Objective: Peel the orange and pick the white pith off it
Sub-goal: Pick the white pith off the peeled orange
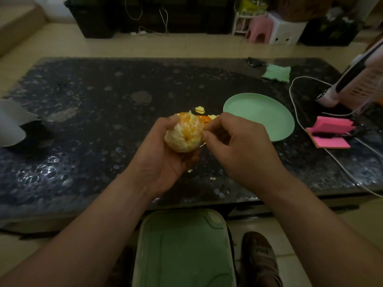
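1. One mark on shoe [259, 255], too blurred to read.
2. Fully peeled orange [185, 133]: pale pith [176, 139] covered lower half, bare segments showed on top.
3. Grip: left hand [163, 154] curled round orange from below, held above dark table [103, 121].
4. Pinch: right hand [238, 150] had thumb and forefinger closed on pith at orange's right edge.
5. Some peel scraps [200, 110] lay on table just behind, near green plate [269, 112].

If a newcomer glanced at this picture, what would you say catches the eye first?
The orange, stripped of rind and patchy with white pith, sits in the left hand at the middle of the view, while the right hand pinches at its right side. Just right of them a pale green plate lies on the dark speckled table, with peel scraps beyond the fruit.
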The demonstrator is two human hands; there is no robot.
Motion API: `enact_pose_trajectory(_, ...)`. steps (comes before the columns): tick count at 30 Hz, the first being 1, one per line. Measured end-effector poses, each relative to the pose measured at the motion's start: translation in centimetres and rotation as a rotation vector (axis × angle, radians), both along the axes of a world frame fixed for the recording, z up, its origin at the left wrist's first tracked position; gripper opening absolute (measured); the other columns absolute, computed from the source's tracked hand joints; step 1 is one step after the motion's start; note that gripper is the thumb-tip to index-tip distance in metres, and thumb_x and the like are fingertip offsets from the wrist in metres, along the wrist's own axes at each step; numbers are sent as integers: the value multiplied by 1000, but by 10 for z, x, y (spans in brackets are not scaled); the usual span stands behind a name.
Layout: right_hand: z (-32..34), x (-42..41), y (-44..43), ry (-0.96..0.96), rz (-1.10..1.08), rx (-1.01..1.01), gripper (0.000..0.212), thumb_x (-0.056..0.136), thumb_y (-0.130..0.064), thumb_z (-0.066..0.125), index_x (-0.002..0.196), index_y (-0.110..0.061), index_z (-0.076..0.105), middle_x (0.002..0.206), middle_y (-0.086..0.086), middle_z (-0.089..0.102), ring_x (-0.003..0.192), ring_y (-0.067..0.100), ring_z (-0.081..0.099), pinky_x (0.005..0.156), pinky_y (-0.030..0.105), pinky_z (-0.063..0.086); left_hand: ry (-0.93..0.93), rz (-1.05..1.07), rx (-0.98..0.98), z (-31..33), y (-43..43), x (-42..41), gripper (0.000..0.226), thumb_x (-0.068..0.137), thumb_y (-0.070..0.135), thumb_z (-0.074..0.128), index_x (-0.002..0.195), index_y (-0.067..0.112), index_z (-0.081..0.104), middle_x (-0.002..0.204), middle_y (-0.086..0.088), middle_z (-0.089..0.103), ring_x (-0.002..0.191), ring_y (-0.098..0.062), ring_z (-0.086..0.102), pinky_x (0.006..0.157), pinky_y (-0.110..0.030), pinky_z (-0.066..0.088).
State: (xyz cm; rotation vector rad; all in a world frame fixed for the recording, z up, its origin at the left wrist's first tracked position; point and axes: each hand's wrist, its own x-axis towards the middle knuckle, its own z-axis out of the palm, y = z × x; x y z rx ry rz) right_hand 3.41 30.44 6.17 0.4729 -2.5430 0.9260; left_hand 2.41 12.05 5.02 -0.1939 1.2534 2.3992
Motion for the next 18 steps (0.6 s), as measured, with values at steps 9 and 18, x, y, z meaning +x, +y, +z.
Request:
enact_pose_trajectory(9, -3, -11, 7, -87, -112, -120, 10, 98, -24, 68, 89, -20, 67, 75, -9, 66, 70, 10, 63, 65, 36, 53, -29, -84, 49, 0, -1, 1, 65, 100, 51, 49, 144, 5, 62, 118, -20, 67, 78, -22, 61, 61, -27, 53)
enact_pose_trajectory(18, -10, -21, 9, -248, -214, -86, 23, 107, -30, 52, 89, -22, 65, 73, -5, 63, 67, 11, 57, 60, 39, 46, -93, -70, 158, -1, -5, 2, 62, 101, 57, 47, 135, 8, 65, 111, -22, 69, 74, -21, 58, 58, -24, 50)
